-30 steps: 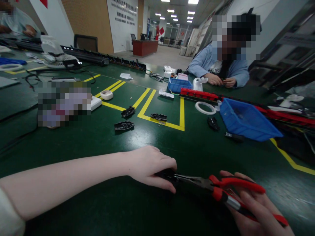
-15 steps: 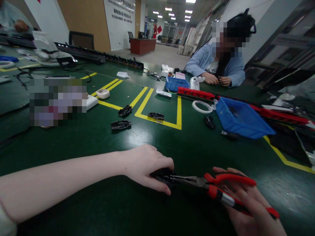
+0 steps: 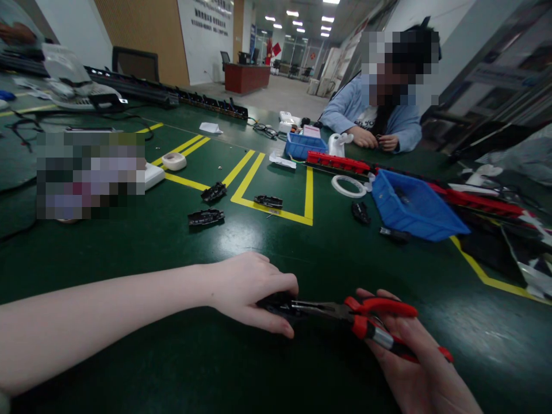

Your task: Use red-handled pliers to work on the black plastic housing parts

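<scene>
Left hand (image 3: 252, 287) curled over one black part (image 3: 276, 302), right hand (image 3: 414, 356) gripping one red pliers (image 3: 366, 322), four black parts (image 3: 206, 217) loose beyond, two blue bins (image 3: 414, 207)

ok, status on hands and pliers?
Left hand pinning black part on table. Right hand gripping red pliers, nose at part. Nothing in the way.

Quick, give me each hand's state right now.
Left hand: closed over a small black part, pinning it to the table.
Right hand: closed on the red-handled pliers, whose nose reaches the part.
</scene>
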{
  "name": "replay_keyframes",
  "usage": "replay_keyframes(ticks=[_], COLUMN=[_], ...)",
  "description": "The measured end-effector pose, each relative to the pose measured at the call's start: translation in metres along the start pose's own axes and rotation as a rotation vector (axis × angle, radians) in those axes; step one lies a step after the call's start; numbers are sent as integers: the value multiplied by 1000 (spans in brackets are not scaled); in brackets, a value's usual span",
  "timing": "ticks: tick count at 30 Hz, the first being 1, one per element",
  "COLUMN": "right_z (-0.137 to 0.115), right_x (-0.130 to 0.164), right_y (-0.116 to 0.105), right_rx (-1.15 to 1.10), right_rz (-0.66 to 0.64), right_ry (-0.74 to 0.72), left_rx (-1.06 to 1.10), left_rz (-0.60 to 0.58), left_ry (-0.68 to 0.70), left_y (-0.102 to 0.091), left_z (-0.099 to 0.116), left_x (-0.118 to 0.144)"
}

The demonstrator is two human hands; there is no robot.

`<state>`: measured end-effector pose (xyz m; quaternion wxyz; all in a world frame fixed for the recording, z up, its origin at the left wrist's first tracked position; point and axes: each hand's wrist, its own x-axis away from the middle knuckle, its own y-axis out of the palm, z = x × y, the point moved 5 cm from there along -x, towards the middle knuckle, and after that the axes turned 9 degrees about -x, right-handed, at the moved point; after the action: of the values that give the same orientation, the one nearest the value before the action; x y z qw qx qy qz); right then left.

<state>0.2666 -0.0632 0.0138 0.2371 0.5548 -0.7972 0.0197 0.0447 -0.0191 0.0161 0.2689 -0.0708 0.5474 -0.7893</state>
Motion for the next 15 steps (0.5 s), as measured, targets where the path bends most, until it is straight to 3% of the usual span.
replay_keyframes(ticks=[6,15], right_z=[5,1], right_x=[-5,1], right_y=[-11,-3], right_rx=[57,35], right_rz=[-59,-11], right_ry=[-21,-51], left_rx=[17,-3], left_rz=[-9,-12], left_ry=[-1,8], left_y=[-2,0], left_z=[1,1], left_x=[1,1])
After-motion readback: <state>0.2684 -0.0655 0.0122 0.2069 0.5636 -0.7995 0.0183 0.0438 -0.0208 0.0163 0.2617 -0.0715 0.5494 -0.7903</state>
